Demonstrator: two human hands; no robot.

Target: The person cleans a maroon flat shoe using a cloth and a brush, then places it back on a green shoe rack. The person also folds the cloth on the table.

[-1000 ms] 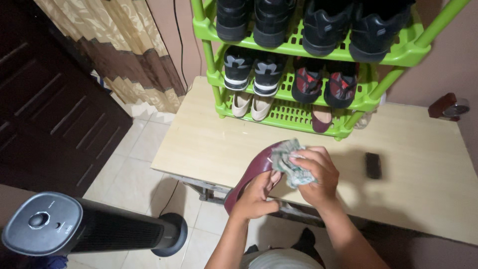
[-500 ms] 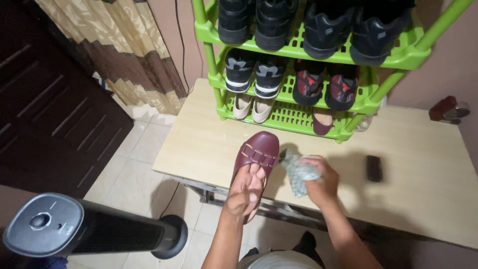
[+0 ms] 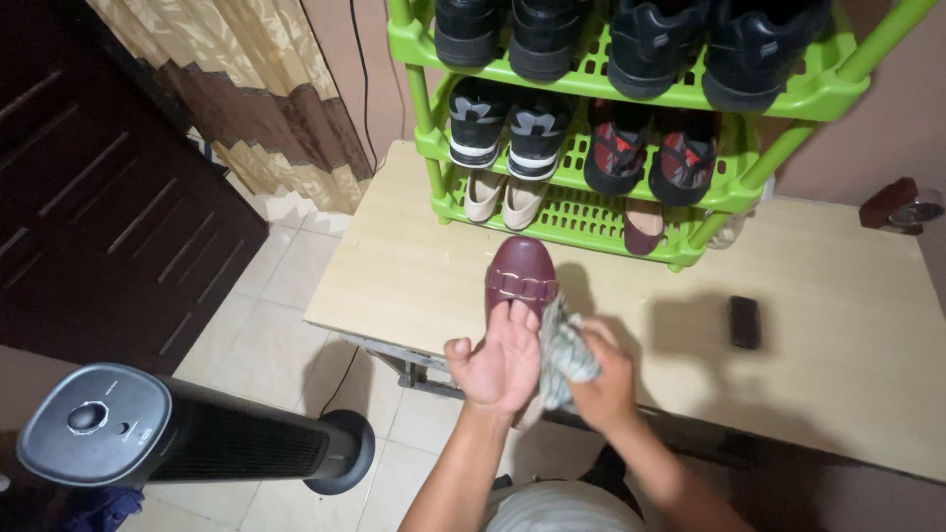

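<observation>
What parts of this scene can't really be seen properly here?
Head view, the only one:
- Back half of the maroon shoe: covered by the left hand.
- Checked cloth: partly wrapped by the right hand.
- Black shoes on the green rack's top shelf: cut off by the upper edge.
- Small black object on the wooden table: too small to identify.
- Tower fan: cut off at the left edge.

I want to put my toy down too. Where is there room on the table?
The table is bare between the green shoe rack and the small black object, and along its far right side. Left of the maroon shoe is free too. It is crowded where the left hand and right hand work with the cloth.
</observation>
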